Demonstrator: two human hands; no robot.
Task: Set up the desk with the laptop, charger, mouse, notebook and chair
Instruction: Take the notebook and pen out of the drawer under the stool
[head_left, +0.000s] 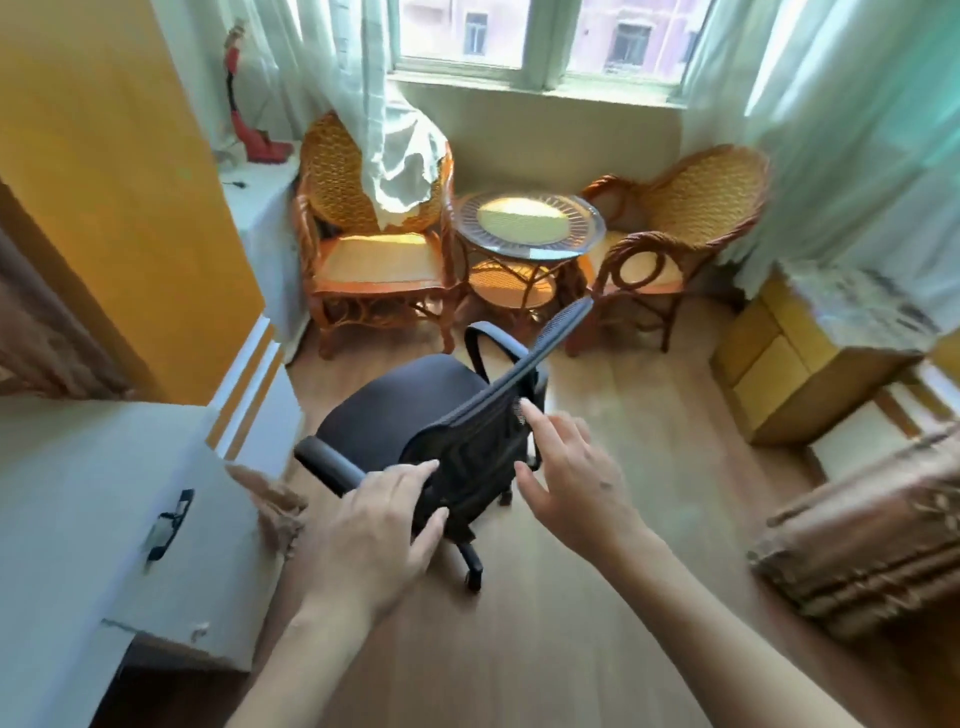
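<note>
A black office chair (410, 410) with a mesh back and wheeled base stands on the wooden floor in the middle of the view, its back turned towards me. My left hand (384, 525) lies against the lower left edge of the chair back beside the near armrest, fingers fairly straight. My right hand (566, 473) hovers at the right side of the mesh back with fingers spread, the forefinger touching the back's rim. Neither hand is curled round the chair.
A white desk (98, 499) with a small black item on it stands at the left. Two wicker armchairs (374, 234) flank a round glass table (530, 221) under the window. A yellow cabinet (779, 364) and a brown bedspread (872, 545) are at the right.
</note>
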